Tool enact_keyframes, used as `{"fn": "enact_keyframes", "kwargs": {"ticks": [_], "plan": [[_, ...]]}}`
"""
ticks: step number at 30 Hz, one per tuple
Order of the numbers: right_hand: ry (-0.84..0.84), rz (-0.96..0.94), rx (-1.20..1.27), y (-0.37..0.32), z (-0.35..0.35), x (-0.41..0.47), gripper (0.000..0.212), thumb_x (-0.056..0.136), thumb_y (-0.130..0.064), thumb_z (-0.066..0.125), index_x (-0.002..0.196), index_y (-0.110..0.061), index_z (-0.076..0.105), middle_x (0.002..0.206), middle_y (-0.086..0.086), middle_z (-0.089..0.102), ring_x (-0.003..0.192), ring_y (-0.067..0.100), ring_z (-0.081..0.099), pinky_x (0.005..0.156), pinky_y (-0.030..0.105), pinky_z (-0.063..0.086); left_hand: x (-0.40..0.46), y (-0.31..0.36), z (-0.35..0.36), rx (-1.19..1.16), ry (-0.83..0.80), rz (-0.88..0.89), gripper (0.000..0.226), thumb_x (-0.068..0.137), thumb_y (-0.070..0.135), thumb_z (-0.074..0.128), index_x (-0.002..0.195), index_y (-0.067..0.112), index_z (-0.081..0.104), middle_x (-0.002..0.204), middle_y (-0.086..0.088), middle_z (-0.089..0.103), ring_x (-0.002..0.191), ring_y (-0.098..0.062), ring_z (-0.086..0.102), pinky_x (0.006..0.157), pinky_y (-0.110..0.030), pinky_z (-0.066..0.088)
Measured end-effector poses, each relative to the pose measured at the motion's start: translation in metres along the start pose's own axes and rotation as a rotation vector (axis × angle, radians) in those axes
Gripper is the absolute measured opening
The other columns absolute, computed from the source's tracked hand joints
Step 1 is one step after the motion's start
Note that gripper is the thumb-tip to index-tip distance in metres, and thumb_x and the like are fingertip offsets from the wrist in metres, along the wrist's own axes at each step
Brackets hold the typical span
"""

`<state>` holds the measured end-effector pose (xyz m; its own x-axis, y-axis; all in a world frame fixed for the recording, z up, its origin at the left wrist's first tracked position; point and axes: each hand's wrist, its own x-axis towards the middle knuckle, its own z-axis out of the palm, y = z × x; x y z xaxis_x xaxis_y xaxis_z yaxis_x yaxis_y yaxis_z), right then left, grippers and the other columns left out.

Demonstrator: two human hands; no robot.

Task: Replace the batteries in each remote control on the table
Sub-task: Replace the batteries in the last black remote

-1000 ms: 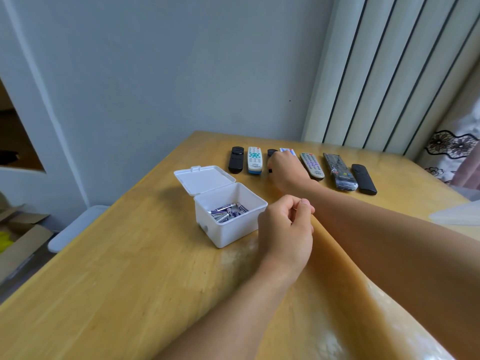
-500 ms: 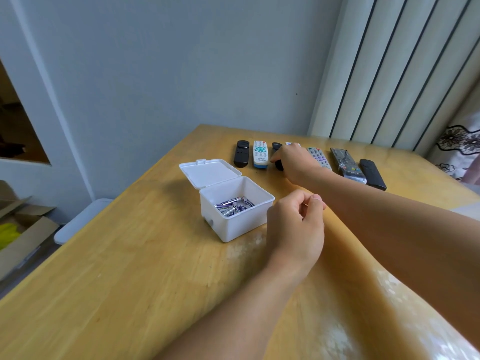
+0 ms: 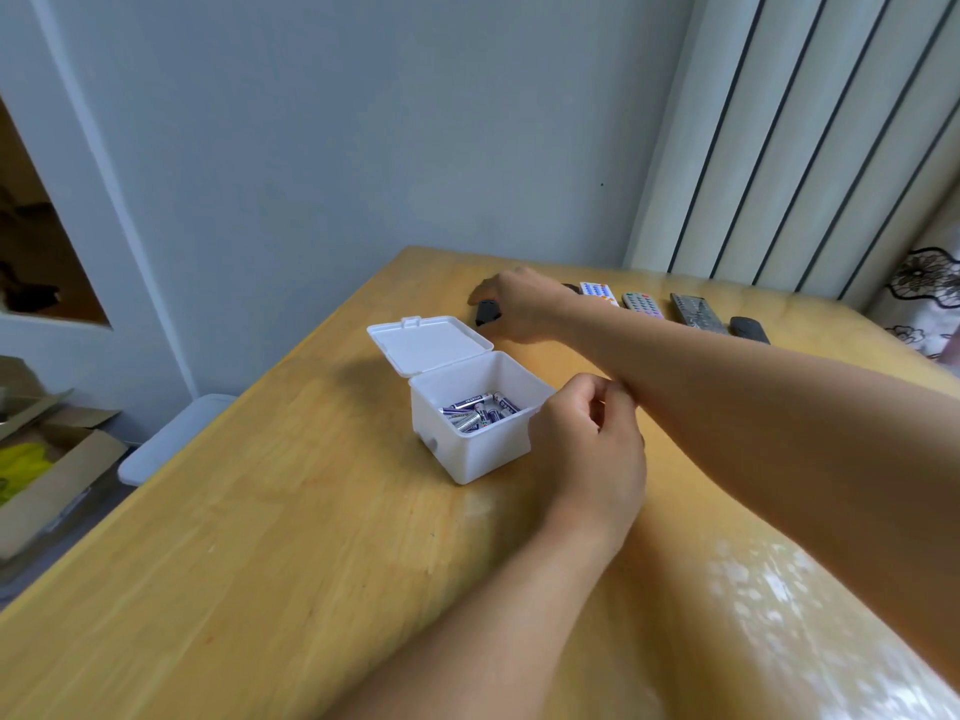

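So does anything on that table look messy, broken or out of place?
Nothing stands out. The white box sits upright with its lid open flat, the batteries all inside. The remotes lie in a neat row, where the right hand reaches.

No lettering in this view can be made out with any certainty. The batteries lying in the open white box carry a blue-and-silver wrap with a white printed word along the side, but the characters are too small and blurred to read. The remotes lined up at the far side of the table show rows of coloured buttons; any markings on them cannot be told. The box itself bears no legible label, brand or number on its lid or walls.
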<state>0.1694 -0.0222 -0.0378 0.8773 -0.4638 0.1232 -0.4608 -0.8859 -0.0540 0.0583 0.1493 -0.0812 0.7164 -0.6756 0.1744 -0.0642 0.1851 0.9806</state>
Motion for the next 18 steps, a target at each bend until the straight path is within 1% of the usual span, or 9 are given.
{"fn": "enact_keyframes", "kwargs": {"ticks": [2, 3, 5, 7, 10, 12, 14, 16, 18], "plan": [[-0.051, 0.002, -0.103, 0.001, 0.007, 0.009, 0.041, 0.095, -0.034, 0.055, 0.135, -0.026, 0.06, 0.125, 0.003, 0.062, 0.111, 0.031, 0.059, 0.084, 0.036, 0.047, 0.002, -0.002, 0.0, -0.013, 0.061, 0.006, 0.03, 0.098, 0.021, 0.052, 0.074, 0.006, 0.06, 0.064, -0.012, 0.06, 0.057, -0.016, 0.042, 0.053, -0.028, 0.035], [-0.06, 0.004, -0.136, 0.002, 0.008, 0.01, 0.039, 0.097, -0.038, 0.052, 0.131, -0.024, 0.062, 0.122, 0.005, 0.061, 0.106, 0.032, 0.058, 0.08, 0.037, 0.046, 0.002, -0.003, 0.001, -0.015, 0.075, 0.015, 0.031, 0.099, 0.023, 0.052, 0.073, 0.007, 0.058, 0.065, -0.013, 0.061, 0.059, -0.017, 0.043, 0.054, -0.031, 0.036], [-0.068, 0.006, -0.159, 0.002, 0.008, 0.012, 0.035, 0.098, -0.042, 0.05, 0.114, -0.017, 0.068, 0.109, 0.009, 0.061, 0.093, 0.033, 0.057, 0.067, 0.033, 0.04, 0.001, -0.003, 0.003, -0.011, 0.076, 0.029, 0.033, 0.099, 0.025, 0.051, 0.071, 0.009, 0.055, 0.066, -0.014, 0.061, 0.06, -0.018, 0.044, 0.055, -0.032, 0.036], [-0.053, 0.025, -0.145, 0.001, 0.01, 0.013, 0.029, 0.097, -0.036, 0.053, 0.102, -0.012, 0.068, 0.1, 0.012, 0.061, 0.083, 0.033, 0.056, 0.059, 0.03, 0.033, 0.002, -0.005, 0.003, -0.005, 0.075, 0.027, 0.033, 0.099, 0.025, 0.051, 0.071, 0.009, 0.055, 0.066, -0.014, 0.061, 0.06, -0.021, 0.045, 0.055, -0.034, 0.036], [0.013, 0.036, -0.086, -0.002, 0.012, 0.011, 0.018, 0.093, -0.025, 0.057, 0.095, -0.011, 0.068, 0.093, 0.01, 0.061, 0.081, 0.032, 0.058, 0.063, 0.032, 0.041, 0.002, -0.005, 0.002, 0.012, 0.069, 0.034, 0.033, 0.099, 0.023, 0.05, 0.07, 0.007, 0.055, 0.065, -0.014, 0.061, 0.062, -0.022, 0.047, 0.055, -0.032, 0.037], [0.079, 0.035, -0.037, -0.004, 0.013, 0.009, 0.014, 0.088, -0.017, 0.059, 0.094, -0.011, 0.07, 0.094, 0.01, 0.065, 0.083, 0.032, 0.061, 0.066, 0.033, 0.047, 0.001, -0.004, 0.001, 0.021, 0.061, 0.04, 0.034, 0.099, 0.02, 0.05, 0.067, 0.008, 0.053, 0.064, -0.014, 0.06, 0.06, -0.017, 0.046, 0.053, -0.027, 0.035], [0.175, 0.035, 0.032, -0.005, 0.009, 0.003, 0.014, 0.083, -0.011, 0.06, 0.092, -0.012, 0.071, 0.093, 0.01, 0.068, 0.082, 0.032, 0.061, 0.065, 0.03, 0.044, 0.001, -0.003, 0.002, 0.036, 0.055, 0.052, 0.034, 0.098, 0.018, 0.05, 0.066, 0.005, 0.052, 0.064, -0.017, 0.059, 0.059, -0.016, 0.044, 0.052, -0.027, 0.033], [0.329, 0.043, 0.161, -0.005, -0.006, -0.01, 0.015, 0.082, -0.01, 0.062, 0.091, -0.013, 0.074, 0.088, 0.008, 0.07, 0.081, 0.03, 0.061, 0.065, 0.026, 0.039, 0.003, -0.004, 0.001, 0.055, 0.036, 0.05, 0.031, 0.098, 0.019, 0.051, 0.07, 0.004, 0.055, 0.066, -0.019, 0.059, 0.058, -0.016, 0.043, 0.053, -0.029, 0.034], [0.532, 0.059, 0.332, -0.002, -0.033, -0.037, 0.018, 0.084, -0.011, 0.061, 0.092, -0.016, 0.075, 0.085, 0.002, 0.072, 0.075, 0.018, 0.059, 0.063, 0.025, 0.039, 0.004, -0.004, 0.002, 0.066, 0.008, 0.027, 0.029, 0.098, 0.018, 0.052, 0.072, 0.008, 0.059, 0.06, -0.015, 0.057, 0.053, -0.016, 0.043, 0.05, -0.027, 0.034]]}}
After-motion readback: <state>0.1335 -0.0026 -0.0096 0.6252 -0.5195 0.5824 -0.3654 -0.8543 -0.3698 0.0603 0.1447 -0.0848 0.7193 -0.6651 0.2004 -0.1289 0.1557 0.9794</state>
